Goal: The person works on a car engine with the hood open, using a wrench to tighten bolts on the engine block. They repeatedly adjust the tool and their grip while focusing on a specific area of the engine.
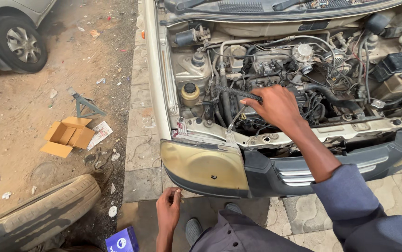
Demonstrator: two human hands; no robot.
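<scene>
My right hand [275,106] reaches into the open engine bay [303,70] of a car and grips one end of a black toothed belt [236,92] that stretches left over the engine. My left hand [169,209] hangs low in front of the yellowed headlight [203,164], fingers curled together, and nothing shows in it. My dark blue sleeve and trousers fill the bottom right.
A loose tyre [37,215] lies at the bottom left, with an opened cardboard box [68,136] and a jack stand [83,105] on the dirt beyond it. A blue box [122,240] sits by my feet. Another car's wheel [18,43] is at the top left.
</scene>
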